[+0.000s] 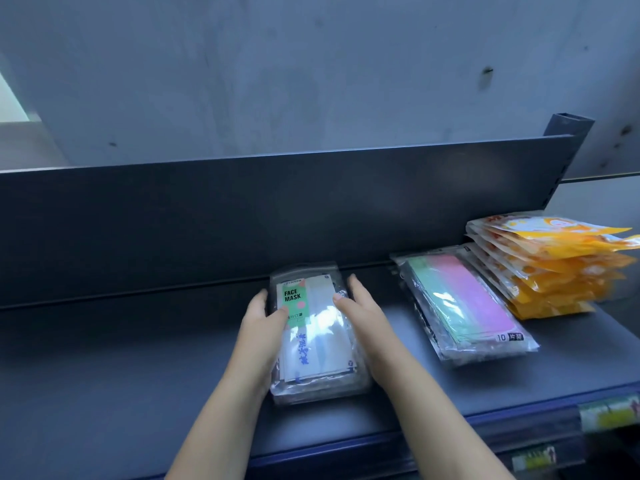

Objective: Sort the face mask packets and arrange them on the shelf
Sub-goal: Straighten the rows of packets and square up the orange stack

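Grey concrete wall (277, 64) across the top of the frame; below it a dark metal shelf (138, 358) with an upright back panel (242, 209). At centre, flat on the shelf, a small stack of clear packets (315, 341), the topmost with a green "FACE MASK" label and white masks inside. Left hand (263, 327) gripping the stack's left edge, thumb laid over the green label, fingers down the side. Right hand (363, 317) clasping the right edge, thumb tip on the top packet near its far corner, fingers stretched along the side. To the right, apart from these, a second stack of pink and green packets (464, 303), lying at a slant. Just beside that, at the right edge of the frame, a taller pile of orange packets (554, 268), overlapping the slanted stack's far corner. Lower right, blurred price labels (609, 415) on the shelf's front rail.
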